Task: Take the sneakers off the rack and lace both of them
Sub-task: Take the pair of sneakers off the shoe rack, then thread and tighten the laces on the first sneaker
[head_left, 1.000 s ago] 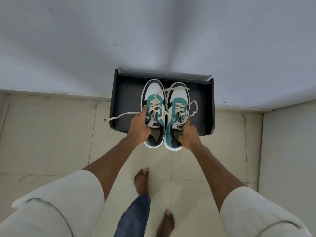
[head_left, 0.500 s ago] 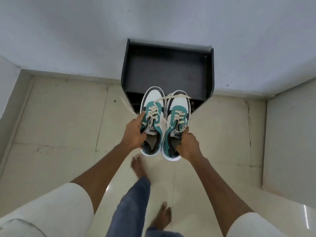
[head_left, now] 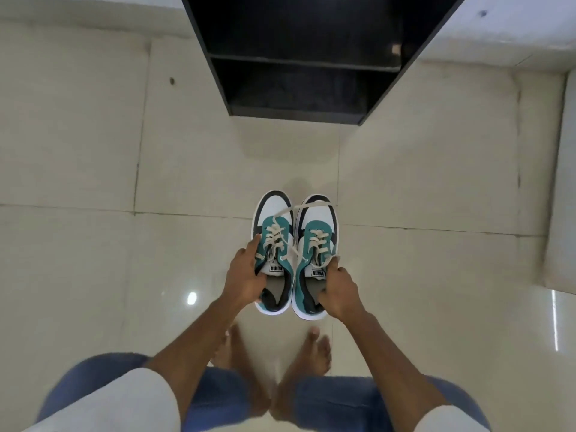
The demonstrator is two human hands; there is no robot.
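Note:
Two teal, white and black sneakers hang side by side over the floor, toes pointing away from me. My left hand point(head_left: 244, 277) grips the left sneaker point(head_left: 273, 219) at its collar. My right hand point(head_left: 339, 291) grips the right sneaker point(head_left: 316, 219) the same way. Loose cream laces point(head_left: 291, 244) cross between the two shoes, partly threaded. The black rack point(head_left: 311, 54) stands ahead against the wall, and the shelves I can see hold nothing.
Glossy cream floor tiles point(head_left: 93, 244) spread all around. My bare feet point(head_left: 311, 353) and blue trouser legs show below the shoes. A white wall point(head_left: 561, 198) runs along the right side, and another lies behind the rack.
The sneakers came off the rack's top and moved toward me and lower. I have stepped back, so the rack now lies farther ahead. Both hands kept their grip.

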